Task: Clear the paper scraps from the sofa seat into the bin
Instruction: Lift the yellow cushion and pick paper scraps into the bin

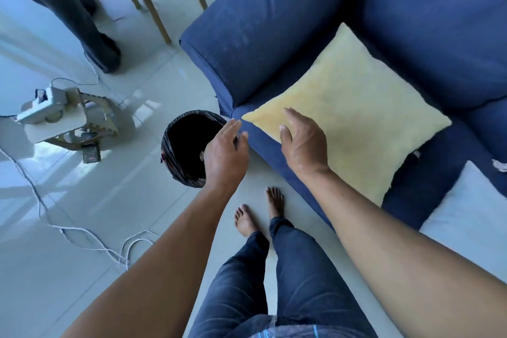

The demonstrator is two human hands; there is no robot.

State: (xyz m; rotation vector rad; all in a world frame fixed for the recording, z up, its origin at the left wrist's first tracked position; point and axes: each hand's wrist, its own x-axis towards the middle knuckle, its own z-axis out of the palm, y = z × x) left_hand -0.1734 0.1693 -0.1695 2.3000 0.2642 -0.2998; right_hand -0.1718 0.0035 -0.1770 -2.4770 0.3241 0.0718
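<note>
Both forearms reach forward from the bottom of the view. Spread and holding nothing, the right hand [303,145] hovers palm down over the near corner of a yellow cushion [354,112] on the blue sofa [274,35]. Fingers relaxed and straight, the left hand [226,156] hangs over the rim of the bin [175,143], whose black-lined mouth faces upward on the pale tiled floor [82,200] beside the sofa arm. Small paper scraps [500,165] lie on the seat at far right, near a white cushion [472,208]. White cables [90,239] trail across the floor.
</note>
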